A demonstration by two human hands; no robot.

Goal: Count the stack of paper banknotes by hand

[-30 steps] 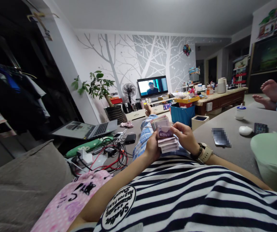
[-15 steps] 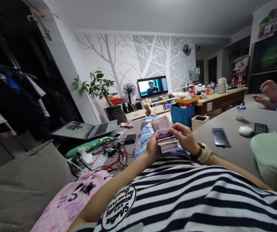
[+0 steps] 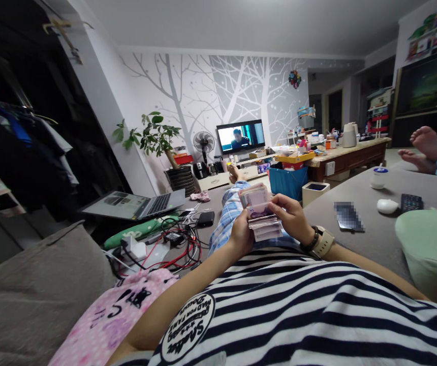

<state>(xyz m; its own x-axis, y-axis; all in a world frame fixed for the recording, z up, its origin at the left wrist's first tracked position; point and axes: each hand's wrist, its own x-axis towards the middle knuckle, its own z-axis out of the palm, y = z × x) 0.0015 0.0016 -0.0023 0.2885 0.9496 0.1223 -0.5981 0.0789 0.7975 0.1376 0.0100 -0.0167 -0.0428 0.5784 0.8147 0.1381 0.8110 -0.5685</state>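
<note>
A thick stack of purple and pale rectangular paper banknotes [image 3: 257, 208] tilts upward, seemingly bent across its middle, its lower ends splayed in layers. The left hand [image 3: 240, 233] grips its left edge; the right hand [image 3: 292, 217] touches its right edge.

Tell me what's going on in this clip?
A reclining person in a striped shirt holds a stack of banknotes above the lap. The left hand grips its side, while the right hand's thumb and fingers pinch it near the opposite edge. An open laptop and tangled cables lie to the left.
</note>
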